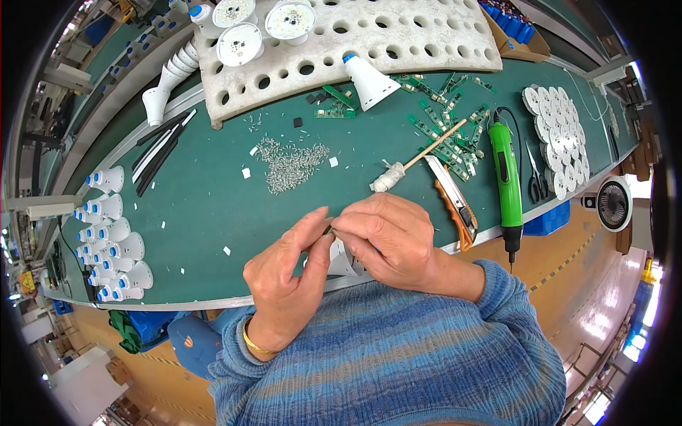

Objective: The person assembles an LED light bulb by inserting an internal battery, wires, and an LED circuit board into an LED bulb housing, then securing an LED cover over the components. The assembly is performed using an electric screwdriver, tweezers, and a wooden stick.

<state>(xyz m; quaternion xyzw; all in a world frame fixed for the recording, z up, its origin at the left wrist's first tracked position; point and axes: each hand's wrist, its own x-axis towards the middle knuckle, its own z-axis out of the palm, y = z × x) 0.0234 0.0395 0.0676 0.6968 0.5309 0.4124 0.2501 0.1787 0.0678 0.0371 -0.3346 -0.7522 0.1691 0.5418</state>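
Note:
My left hand and my right hand meet fingertip to fingertip over the front edge of the green table. Both are closed in a pinch on a small dark piece, mostly covered by the fingers. Below them, partly hidden, is a white lamp housing. Just beyond my right hand lies a wooden stick with a white wrapped end. An orange-handled utility knife lies to the right of that hand. Small dark square pads lie farther back.
A heap of screws lies mid-table. Green circuit boards are scattered behind the knife, near a green electric screwdriver and scissors. Lamp housings stand left, white discs right. A holed foam block spans the back.

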